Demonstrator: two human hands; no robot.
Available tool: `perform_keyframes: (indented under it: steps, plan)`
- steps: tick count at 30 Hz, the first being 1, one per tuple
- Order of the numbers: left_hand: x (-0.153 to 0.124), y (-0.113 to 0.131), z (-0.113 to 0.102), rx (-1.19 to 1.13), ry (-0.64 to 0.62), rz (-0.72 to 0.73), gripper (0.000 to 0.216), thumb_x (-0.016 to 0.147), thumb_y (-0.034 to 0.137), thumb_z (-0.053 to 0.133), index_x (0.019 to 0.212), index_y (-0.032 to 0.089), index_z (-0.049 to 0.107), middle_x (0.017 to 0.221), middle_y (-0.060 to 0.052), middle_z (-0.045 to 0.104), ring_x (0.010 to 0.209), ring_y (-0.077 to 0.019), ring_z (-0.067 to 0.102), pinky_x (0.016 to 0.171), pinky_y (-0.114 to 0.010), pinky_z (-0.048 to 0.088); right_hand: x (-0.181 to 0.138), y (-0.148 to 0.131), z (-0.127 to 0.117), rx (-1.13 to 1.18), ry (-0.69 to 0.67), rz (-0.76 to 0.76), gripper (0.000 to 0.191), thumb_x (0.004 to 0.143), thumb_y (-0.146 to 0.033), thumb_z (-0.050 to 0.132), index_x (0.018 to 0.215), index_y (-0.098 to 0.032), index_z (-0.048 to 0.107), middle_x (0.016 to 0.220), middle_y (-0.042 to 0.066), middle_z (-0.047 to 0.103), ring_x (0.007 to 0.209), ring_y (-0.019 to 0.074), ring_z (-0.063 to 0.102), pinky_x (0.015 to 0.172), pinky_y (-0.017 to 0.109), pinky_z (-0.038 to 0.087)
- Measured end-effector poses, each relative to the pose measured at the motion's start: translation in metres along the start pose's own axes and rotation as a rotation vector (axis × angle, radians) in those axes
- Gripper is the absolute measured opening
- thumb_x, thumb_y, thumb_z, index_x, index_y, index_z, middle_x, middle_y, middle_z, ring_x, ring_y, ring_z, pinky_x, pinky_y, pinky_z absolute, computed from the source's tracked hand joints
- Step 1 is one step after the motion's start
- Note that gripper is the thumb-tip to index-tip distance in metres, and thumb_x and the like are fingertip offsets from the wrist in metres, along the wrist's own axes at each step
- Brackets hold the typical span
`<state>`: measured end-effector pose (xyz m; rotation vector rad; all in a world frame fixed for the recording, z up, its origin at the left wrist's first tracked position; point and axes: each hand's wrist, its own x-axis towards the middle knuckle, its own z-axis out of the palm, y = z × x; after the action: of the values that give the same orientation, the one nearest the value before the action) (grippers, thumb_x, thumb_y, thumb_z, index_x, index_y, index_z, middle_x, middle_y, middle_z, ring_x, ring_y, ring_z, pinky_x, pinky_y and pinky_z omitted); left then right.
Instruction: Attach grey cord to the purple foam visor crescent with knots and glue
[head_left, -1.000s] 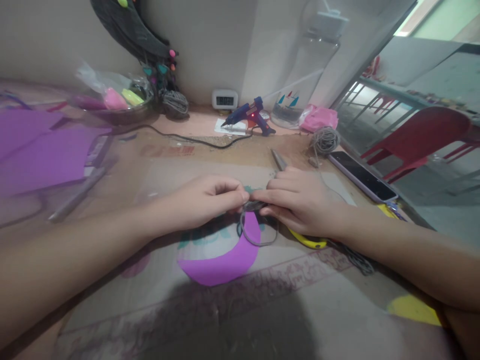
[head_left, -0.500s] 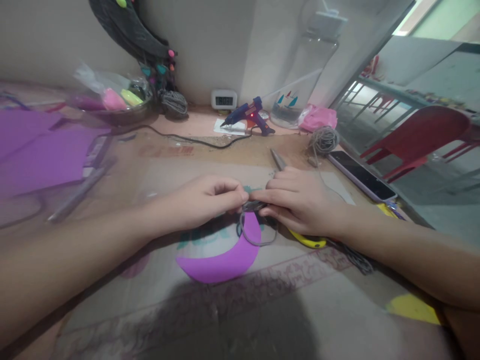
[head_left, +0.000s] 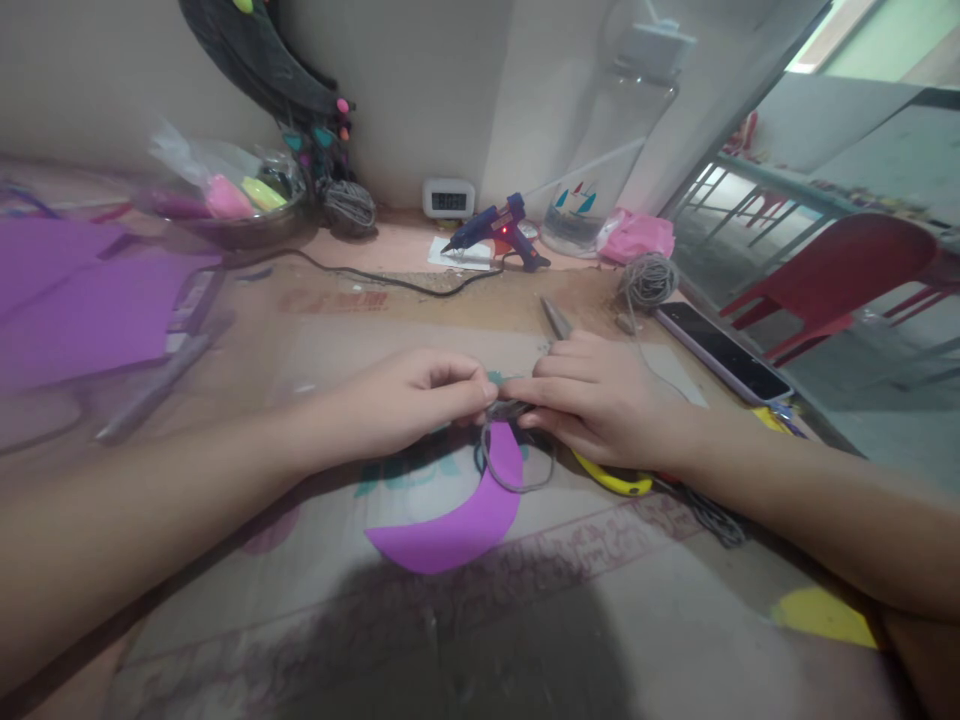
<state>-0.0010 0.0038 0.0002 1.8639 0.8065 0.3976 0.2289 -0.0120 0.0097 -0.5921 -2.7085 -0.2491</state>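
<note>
A purple crescent-shaped cutout (head_left: 457,530) hangs down from between my hands, its upper end wrapped in grey yarn (head_left: 511,410). My left hand (head_left: 442,390) pinches this wrapped end between thumb and forefinger. From the other side my right hand (head_left: 592,400) holds the wrapping, its thumb beneath and forefinger stretched toward my left fingertips. A loose loop of yarn dangles over the purple piece. Under my right hand lie scissors with yellow handles (head_left: 619,483), whose blade tip shows above the knuckles. The exact grip on the yarn is partly hidden by my fingers.
Behind my hands lies a blue glue gun (head_left: 495,230) beside a white digital clock (head_left: 448,199). A yarn ball (head_left: 649,279) and a phone (head_left: 724,350) are at the right. Purple sheets (head_left: 75,300) and a bowl (head_left: 232,225) stand left.
The lower tip of the purple crescent has swung slightly right and down. My hands keep almost the same place and grip.
</note>
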Motion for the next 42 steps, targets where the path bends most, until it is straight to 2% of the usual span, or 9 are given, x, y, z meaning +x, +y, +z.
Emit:
perform_keyframes:
  steps: [16,20,33,42]
  plan:
    - [-0.0003,0.0016,0.0003,0.02,0.012,0.018,0.032,0.092,0.038,0.043,0.068,0.018,0.052,0.067,0.002,0.052,0.064,-0.0132,0.048,0.06,-0.026,0.036,-0.0038,0.0024,0.0017,0.029,0.017,0.021,0.027,0.095,-0.033,0.049,0.104,-0.014,0.066,0.071,0.003,0.06,0.066,0.0154,0.047,0.063,0.029,0.029]
    - [-0.0001,0.0017,-0.0003,0.021,0.013,0.015,0.032,0.092,0.038,0.043,0.068,0.018,0.052,0.067,0.001,0.055,0.064,-0.0134,0.049,0.06,-0.026,0.037,-0.0045,0.0035,0.0029,-0.003,0.007,0.013,0.026,0.095,-0.034,0.05,0.105,-0.015,0.066,0.072,0.003,0.061,0.067,0.0155,0.048,0.062,0.03,0.028]
    - [0.0004,0.0009,-0.0004,0.041,0.002,0.012,0.032,0.092,0.039,0.042,0.068,0.019,0.05,0.066,0.002,0.048,0.063,-0.013,0.045,0.059,-0.026,0.034,-0.0035,0.0012,0.0035,-0.144,0.044,-0.028,0.024,0.095,-0.031,0.05,0.102,-0.016,0.067,0.068,0.002,0.061,0.064,0.0143,0.048,0.061,0.029,0.026]
    - [-0.0004,0.0019,0.0,0.015,0.01,-0.002,0.033,0.091,0.039,0.044,0.068,0.018,0.051,0.066,0.002,0.052,0.061,-0.0126,0.047,0.057,-0.025,0.035,-0.0045,0.0023,-0.001,0.075,0.035,0.044,0.032,0.097,-0.034,0.043,0.11,-0.012,0.061,0.073,0.005,0.06,0.07,0.0156,0.053,0.067,0.028,0.034]
